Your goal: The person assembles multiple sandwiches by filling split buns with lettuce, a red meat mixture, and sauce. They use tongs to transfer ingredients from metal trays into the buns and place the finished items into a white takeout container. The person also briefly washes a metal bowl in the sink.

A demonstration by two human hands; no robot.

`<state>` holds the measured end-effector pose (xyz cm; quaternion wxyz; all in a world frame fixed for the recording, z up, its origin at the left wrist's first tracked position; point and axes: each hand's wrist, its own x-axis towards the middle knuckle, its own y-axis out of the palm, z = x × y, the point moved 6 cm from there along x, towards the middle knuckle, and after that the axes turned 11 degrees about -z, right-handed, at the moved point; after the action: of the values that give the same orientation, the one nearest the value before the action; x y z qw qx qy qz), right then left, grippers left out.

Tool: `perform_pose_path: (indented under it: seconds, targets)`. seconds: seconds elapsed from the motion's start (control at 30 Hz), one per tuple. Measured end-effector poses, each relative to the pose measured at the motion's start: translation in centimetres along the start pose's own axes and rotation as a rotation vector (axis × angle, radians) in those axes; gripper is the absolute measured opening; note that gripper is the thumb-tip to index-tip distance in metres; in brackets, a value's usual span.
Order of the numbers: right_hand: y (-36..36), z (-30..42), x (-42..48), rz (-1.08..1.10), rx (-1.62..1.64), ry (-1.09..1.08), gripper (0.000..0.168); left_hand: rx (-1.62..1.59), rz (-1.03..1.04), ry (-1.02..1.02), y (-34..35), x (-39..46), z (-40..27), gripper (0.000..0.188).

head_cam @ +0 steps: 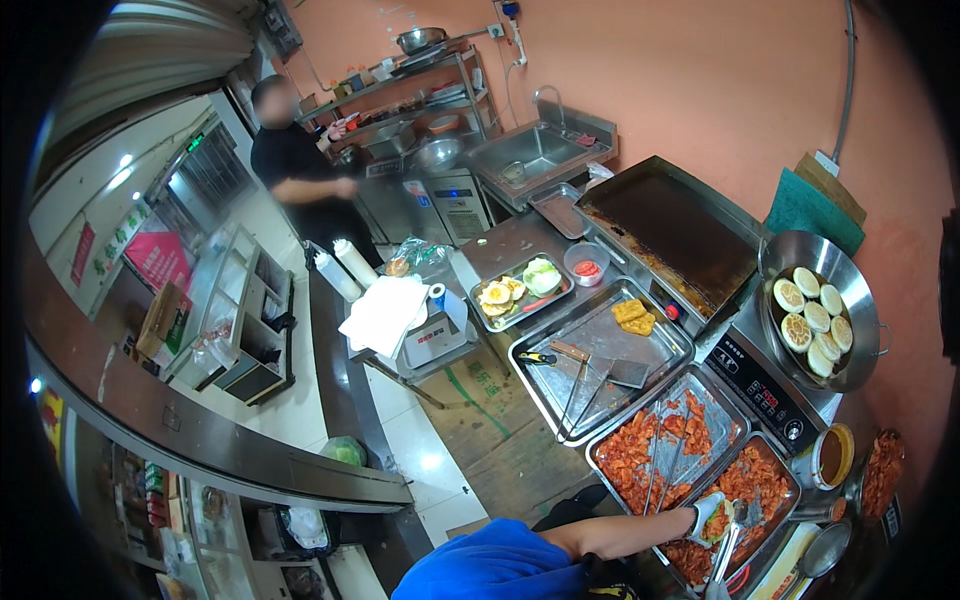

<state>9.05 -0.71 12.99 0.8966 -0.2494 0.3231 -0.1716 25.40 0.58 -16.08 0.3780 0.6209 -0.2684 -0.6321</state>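
Observation:
My left hand (705, 514), in a white glove, grips a filled bun (720, 525) with green leaf and red filling showing. It is over the near steel tray (789, 504) of red sauced meat pieces (757, 480). At the bottom edge my right hand (716, 590), mostly cut off by the frame, holds shiny metal tongs (726, 551) whose end reaches beside the bun. Another tray of red meat pieces (630, 454) lies just to the left, with a second pair of tongs (664, 461) resting across it.
A wok (870, 322) of flat round breads (796, 330) stands on an induction cooker (765, 390). Beyond are a griddle (667, 225), a tray with spatula (628, 373) and tongs, and a tray of eggs (499, 294) and lettuce (541, 277). Another person (304, 165) stands by the shelves.

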Motion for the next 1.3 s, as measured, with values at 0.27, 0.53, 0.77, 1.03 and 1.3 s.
perform_pose_path:
  seconds: [0.27, 0.53, 0.77, 1.03, 1.3]
  targets:
    - [0.6, -1.6, -0.4, 0.006, 0.095, 0.085, 0.039, 0.169, -0.518, 0.127, 3.7, -9.5, -1.0, 0.082]
    - [1.3, -3.3, -0.2, -0.067, -0.181, -0.395, 0.047, 0.573, -0.542, 0.331, 4.8, -10.0, -2.2, 0.104]
    - [2.1, -2.8, -1.0, -0.087, -0.154, -0.358, 0.04, 0.796, -0.655, 0.485, 5.9, -14.3, -2.3, 0.091]
    - [3.7, -5.7, 1.1, -0.19, 0.712, 0.137, 0.026, 1.142, -0.642, 0.653, 7.3, -16.7, -5.7, 0.044]
    - [-0.1, -4.5, 0.8, -0.712, -0.199, 0.013, 0.045, 0.503, -0.564, 0.444, 3.5, -14.1, -7.9, 0.027]
